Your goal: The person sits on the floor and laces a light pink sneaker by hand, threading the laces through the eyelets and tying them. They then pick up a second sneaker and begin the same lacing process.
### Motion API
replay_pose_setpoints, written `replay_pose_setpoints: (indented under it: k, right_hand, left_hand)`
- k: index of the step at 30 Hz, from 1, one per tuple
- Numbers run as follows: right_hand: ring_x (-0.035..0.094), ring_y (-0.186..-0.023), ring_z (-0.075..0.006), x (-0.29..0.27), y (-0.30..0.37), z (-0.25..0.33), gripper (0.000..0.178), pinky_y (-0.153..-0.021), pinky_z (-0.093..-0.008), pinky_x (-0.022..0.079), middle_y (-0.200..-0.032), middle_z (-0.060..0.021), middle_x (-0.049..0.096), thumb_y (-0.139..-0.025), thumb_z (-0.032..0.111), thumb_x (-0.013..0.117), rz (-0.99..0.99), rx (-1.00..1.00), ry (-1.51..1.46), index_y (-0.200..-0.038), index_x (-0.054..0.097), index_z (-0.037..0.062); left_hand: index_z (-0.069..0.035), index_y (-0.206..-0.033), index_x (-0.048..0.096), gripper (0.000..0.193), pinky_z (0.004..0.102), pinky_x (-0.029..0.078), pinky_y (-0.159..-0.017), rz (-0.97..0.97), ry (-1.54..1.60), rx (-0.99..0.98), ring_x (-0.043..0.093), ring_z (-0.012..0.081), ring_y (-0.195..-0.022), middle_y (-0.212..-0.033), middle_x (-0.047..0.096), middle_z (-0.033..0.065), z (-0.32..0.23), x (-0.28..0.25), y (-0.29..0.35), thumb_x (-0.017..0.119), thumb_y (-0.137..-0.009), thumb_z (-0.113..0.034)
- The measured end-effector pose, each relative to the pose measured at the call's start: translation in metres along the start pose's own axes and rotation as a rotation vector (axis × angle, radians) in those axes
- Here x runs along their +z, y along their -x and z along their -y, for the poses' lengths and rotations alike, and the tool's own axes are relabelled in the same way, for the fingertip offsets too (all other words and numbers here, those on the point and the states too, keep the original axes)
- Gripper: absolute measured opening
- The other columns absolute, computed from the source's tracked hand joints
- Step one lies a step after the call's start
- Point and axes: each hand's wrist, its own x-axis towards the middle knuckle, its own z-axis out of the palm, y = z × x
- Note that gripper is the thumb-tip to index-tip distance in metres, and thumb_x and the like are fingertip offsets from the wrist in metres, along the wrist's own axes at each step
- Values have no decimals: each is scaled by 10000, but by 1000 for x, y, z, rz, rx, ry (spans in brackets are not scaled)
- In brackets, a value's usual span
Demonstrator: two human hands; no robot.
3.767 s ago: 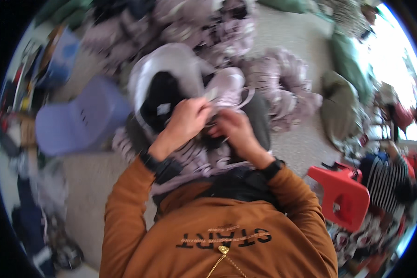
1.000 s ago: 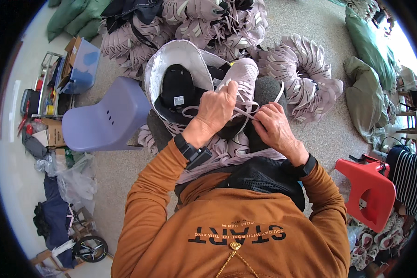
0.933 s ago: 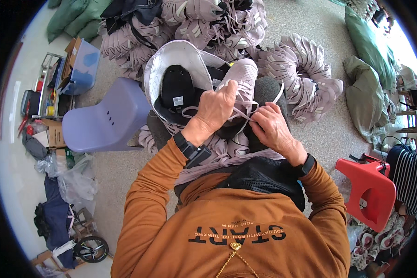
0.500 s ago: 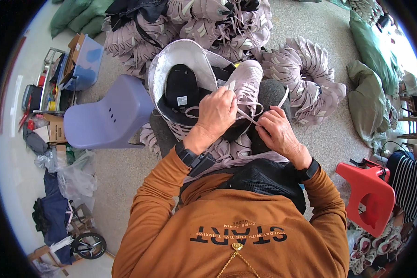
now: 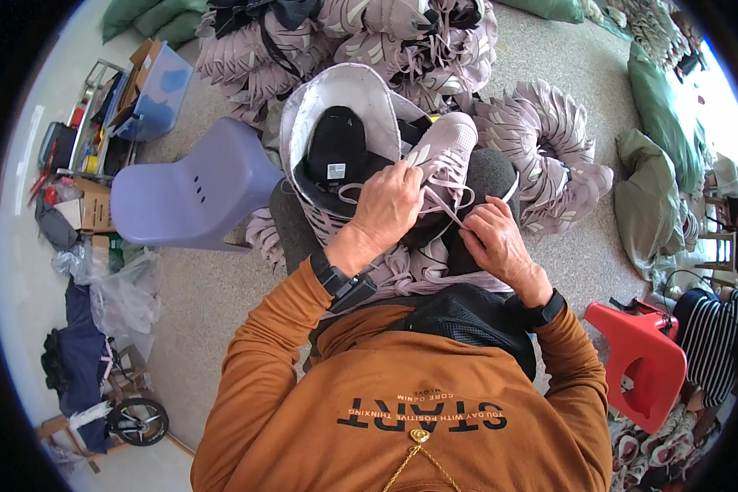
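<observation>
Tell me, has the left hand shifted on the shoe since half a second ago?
No. The left hand sits at the same spot, over the laces of the pale shoe, just right of the black cap.

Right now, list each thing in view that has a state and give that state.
left hand: closed on the lace
right hand: pinching the lace
lace: partly threaded, loose loops
pale shoe: on the lap, sole down
purple chair: tipped on its side
red stool: upright
</observation>
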Motion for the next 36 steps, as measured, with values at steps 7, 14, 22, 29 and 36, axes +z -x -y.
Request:
replay_pose_setpoints:
  k: [7, 14, 22, 29, 36]
  right_hand:
    - [633, -898, -263, 0, -5, 14, 248, -805, -361, 513, -974, -129, 630, -953, 132, 653, -188, 440, -329, -1139, 583, -17]
    - [612, -1171, -229, -2, -17, 3, 512, -1018, -395, 492, -1294, -92, 611, -981, 312, 665, -138, 775, -1786, -1377, 506, 29]
    - [614, -1195, -254, 9, -26, 13, 623, -1055, -447, 480, -1333, -119, 602, -915, 218, 727, -5, 812, -1594, -1427, 440, 8]
    - [624, -1190, -262, 7, -15, 3, 615, -1055, -440, 485, -1321, -119, 619, -894, 156, 733, -44, 854, -1657, -1425, 456, 18]
    - [617, -1200, -266, 12, -9, 1, 622, -1060, -434, 479, -1322, -117, 618, -882, 133, 737, -61, 849, -1718, -1426, 458, 20]
  left_hand:
    - [8, -967, 619, 156, 329, 518, -610, -98, 382, -217, 644, 222, -652, -866, 664, 116, 15, -17, 6, 708, -849, -42]
    - [5, -1005, 625, 186, 319, 527, -660, -57, 594, -263, 654, 202, -713, -874, 663, 98, 21, -27, 18, 711, -853, -57]
    - [-8, -1039, 645, 135, 285, 533, -780, 62, 867, -249, 659, 138, -843, -906, 666, 53, 31, -43, 7, 669, -917, -60]
    - [0, -1039, 675, 117, 255, 544, -849, 1, 1021, -295, 666, 101, -917, -951, 693, 33, 33, -35, 8, 604, -947, 15]
    - [1, -1054, 673, 139, 254, 546, -807, -63, 881, -212, 680, 122, -888, -957, 700, 56, 33, -28, 9, 612, -933, 34]
